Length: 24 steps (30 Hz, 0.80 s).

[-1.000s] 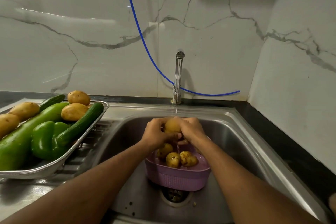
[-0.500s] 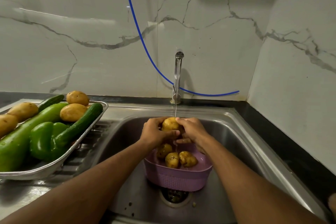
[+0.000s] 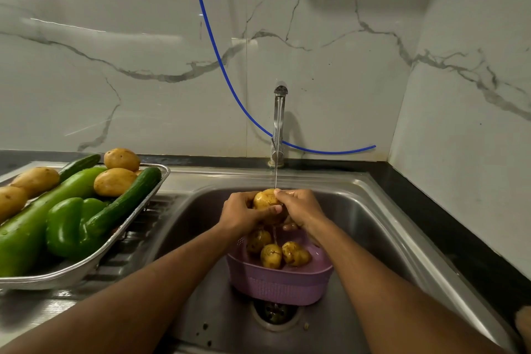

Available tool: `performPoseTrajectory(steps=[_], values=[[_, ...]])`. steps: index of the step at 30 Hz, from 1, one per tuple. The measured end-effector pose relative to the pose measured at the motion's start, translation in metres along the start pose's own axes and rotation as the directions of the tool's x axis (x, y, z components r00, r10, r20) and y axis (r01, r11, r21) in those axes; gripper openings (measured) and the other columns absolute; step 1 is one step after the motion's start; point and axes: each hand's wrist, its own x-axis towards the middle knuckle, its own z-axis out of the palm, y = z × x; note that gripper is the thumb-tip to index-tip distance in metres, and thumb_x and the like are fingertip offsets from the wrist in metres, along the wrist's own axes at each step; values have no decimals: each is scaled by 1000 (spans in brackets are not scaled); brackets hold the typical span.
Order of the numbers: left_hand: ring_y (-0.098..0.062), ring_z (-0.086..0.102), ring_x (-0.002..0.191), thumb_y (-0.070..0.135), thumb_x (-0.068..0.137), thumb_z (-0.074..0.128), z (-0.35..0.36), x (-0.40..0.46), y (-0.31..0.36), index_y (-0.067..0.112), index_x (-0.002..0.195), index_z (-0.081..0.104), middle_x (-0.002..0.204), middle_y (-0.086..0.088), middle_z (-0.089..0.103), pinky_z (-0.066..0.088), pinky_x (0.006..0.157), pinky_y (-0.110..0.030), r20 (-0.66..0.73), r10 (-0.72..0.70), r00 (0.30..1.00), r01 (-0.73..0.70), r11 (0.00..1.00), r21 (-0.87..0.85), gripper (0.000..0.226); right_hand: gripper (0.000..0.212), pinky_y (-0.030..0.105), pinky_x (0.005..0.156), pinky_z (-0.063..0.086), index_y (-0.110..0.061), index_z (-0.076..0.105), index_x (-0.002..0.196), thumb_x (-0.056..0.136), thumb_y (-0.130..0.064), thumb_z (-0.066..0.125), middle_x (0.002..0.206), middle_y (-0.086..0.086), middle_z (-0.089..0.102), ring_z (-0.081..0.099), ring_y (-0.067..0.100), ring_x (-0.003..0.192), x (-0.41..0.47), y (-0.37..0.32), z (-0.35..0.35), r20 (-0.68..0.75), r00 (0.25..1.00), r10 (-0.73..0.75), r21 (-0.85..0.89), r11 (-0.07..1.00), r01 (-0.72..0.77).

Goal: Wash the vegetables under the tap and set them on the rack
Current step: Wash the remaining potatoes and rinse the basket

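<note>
Potato [image 3: 265, 200] sat at the frame's centre under the tap's [image 3: 278, 123] thin stream, left hand [image 3: 240, 214] and right hand [image 3: 298, 208] both curled round it. Three more waited below in the purple basket [image 3: 280, 286]; washed vegetables already filled the rack [image 3: 94, 256] at left.

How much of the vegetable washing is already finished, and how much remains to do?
Looks done: four potatoes, two cucumbers, a green pepper and a long green vegetable lie on the metal tray beside the sink. In hand: the left hand and right hand hold one potato under the tap stream. Left: three potatoes in the purple basket.
</note>
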Motion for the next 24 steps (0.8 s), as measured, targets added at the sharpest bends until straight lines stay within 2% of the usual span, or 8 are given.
performPoseTrajectory(steps=[3, 7, 9, 13, 15, 20, 22, 24], values=[[-9, 76, 88, 33, 76, 87, -2, -2, 5, 25, 112, 74, 97, 5, 78, 63, 75, -26, 32, -2, 999, 3, 1000, -30, 39, 46, 24, 52, 50, -9, 73, 104, 97, -53, 62, 84, 7, 71, 66, 19, 74, 3, 3, 0, -92, 996, -7, -31, 1000, 4], [-10, 75, 92, 32, 79, 86, 3, -3, 7, 23, 115, 74, 100, 3, 78, 63, 82, -31, 100, 57, 993, -64, 996, 66, 39, 47, 35, 70, 61, -18, 72, 93, 95, -62, 58, 75, -1, 73, 70, 16, 73, 4, 7, 5, -210, 978, 1, -121, 992, -27], [-11, 76, 88, 33, 81, 85, 5, -4, 6, 19, 112, 75, 96, 0, 78, 64, 79, -31, 87, 37, 996, -45, 995, 92, 35, 46, 38, 75, 62, -19, 72, 93, 95, -63, 58, 76, -2, 74, 71, 16, 76, 3, 8, 5, -168, 986, -1, -151, 988, -25], [-13, 76, 83, 27, 87, 79, 4, 0, -4, 21, 102, 76, 90, 0, 77, 65, 78, -38, -5, 36, 999, -35, 989, 142, 17, 38, 32, 61, 61, -26, 72, 109, 90, -58, 67, 97, 1, 73, 72, 20, 87, -3, 8, 5, 38, 999, -12, -131, 991, 17], [-12, 75, 82, 29, 87, 77, 4, 2, -8, 23, 98, 76, 87, 2, 77, 65, 78, -39, -32, 76, 997, -68, 979, 193, 13, 34, 30, 58, 60, -30, 71, 103, 87, -59, 69, 93, -3, 71, 71, 18, 85, -6, 7, 8, 7, 999, -51, -145, 988, 51], [-6, 71, 94, 38, 74, 87, 10, -1, -2, 25, 120, 70, 99, 9, 75, 61, 85, -29, 13, 156, 988, -154, 955, 254, 51, 53, 38, 84, 59, -25, 72, 100, 84, -75, 61, 92, -3, 72, 68, 18, 86, 2, 5, 11, -198, 980, -6, -237, 971, -42], [-5, 69, 99, 34, 72, 90, 9, -2, 0, 27, 128, 65, 105, 10, 73, 59, 86, -25, 59, 172, 983, -181, 948, 261, 62, 58, 36, 81, 60, -23, 72, 104, 84, -76, 60, 91, -1, 73, 70, 18, 84, 2, 4, 9, -215, 975, 51, -208, 973, -97], [-2, 69, 97, 27, 73, 91, 8, -2, 1, 25, 126, 66, 103, 10, 73, 59, 85, -22, 66, 186, 980, -197, 944, 264, 58, 60, 33, 73, 60, -20, 72, 112, 87, -73, 59, 92, 1, 73, 70, 18, 82, -1, 2, 8, -158, 984, 86, -182, 976, -115]])
